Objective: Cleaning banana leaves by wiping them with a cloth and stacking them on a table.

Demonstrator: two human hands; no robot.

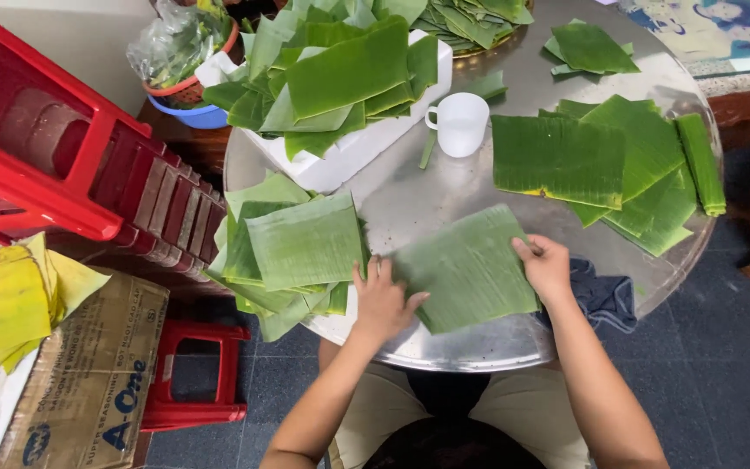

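A pale green banana leaf piece lies flat on the round metal table, underside up. My left hand rests with fingers spread on its near left corner. My right hand presses its right edge, fingers on the leaf. Just left of my left hand sits a loose stack of cut leaf pieces, overhanging the table's edge. A dark cloth lies beside my right wrist.
A white foam box heaped with leaves stands at the back left, a white cup next to it. More dark leaf pieces cover the right side. A red plastic stool, a cardboard box and a blue basin stand left.
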